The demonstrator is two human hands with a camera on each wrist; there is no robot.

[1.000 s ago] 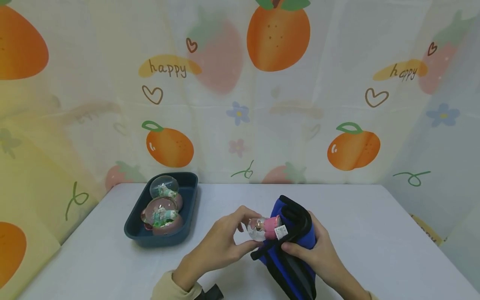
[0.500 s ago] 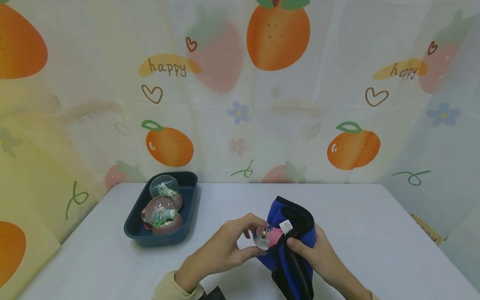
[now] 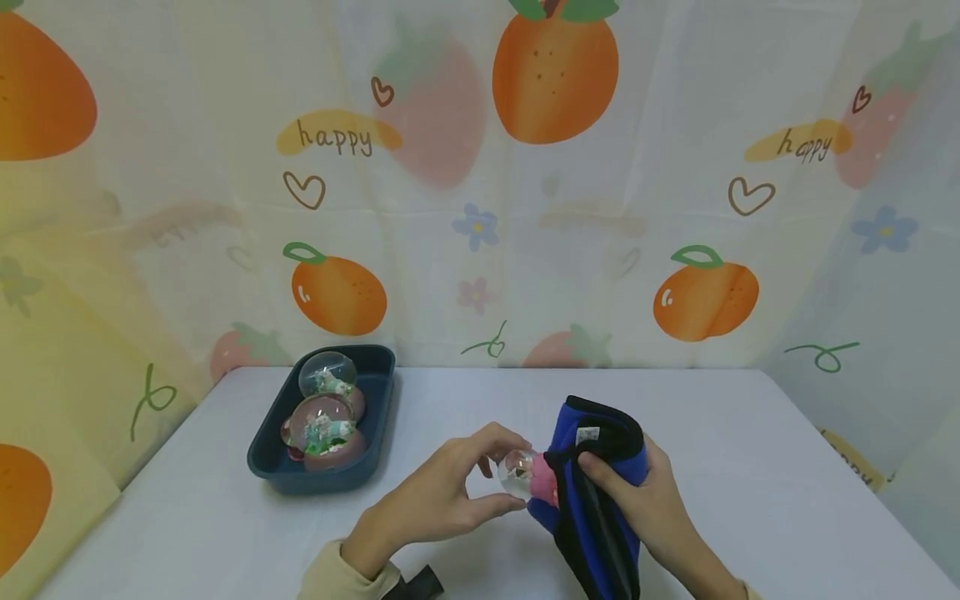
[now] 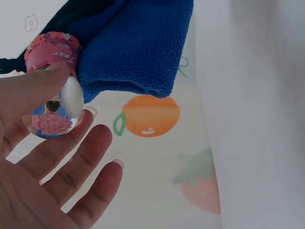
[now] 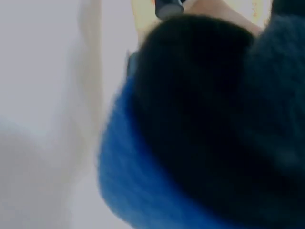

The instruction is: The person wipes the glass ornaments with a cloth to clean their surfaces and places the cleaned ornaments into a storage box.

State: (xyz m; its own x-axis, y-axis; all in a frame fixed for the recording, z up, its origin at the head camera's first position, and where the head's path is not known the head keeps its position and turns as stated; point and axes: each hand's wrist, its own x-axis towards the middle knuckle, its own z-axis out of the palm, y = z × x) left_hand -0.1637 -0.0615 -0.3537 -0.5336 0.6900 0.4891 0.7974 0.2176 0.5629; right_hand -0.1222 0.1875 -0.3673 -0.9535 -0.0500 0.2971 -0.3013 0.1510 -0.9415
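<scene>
In the head view my left hand (image 3: 442, 492) pinches a small snow globe (image 3: 514, 475), which lies on its side with its clear dome toward my palm. Its pink base (image 4: 55, 50), topped with pink bits in the left wrist view, is against the folded cloth. That cloth (image 3: 596, 512) is blue with black edging and bears a small white label (image 3: 587, 434). My right hand (image 3: 648, 496) grips it from the right, thumb in front; the other fingers are hidden behind it. The blurred black-and-blue fabric (image 5: 190, 124) fills most of the right wrist view.
On the left of the white table (image 3: 720, 450) stands a dark blue tray (image 3: 381, 367). Two larger snow globes, one behind (image 3: 327, 372) and one in front (image 3: 320, 422), lie in it. A fruit-printed curtain (image 3: 525, 250) hangs behind the table.
The cloth has shifted slightly right and turned in my right hand, its label moving up and right. A cloth edge now covers part of the globe's pink base. The tray has not moved.
</scene>
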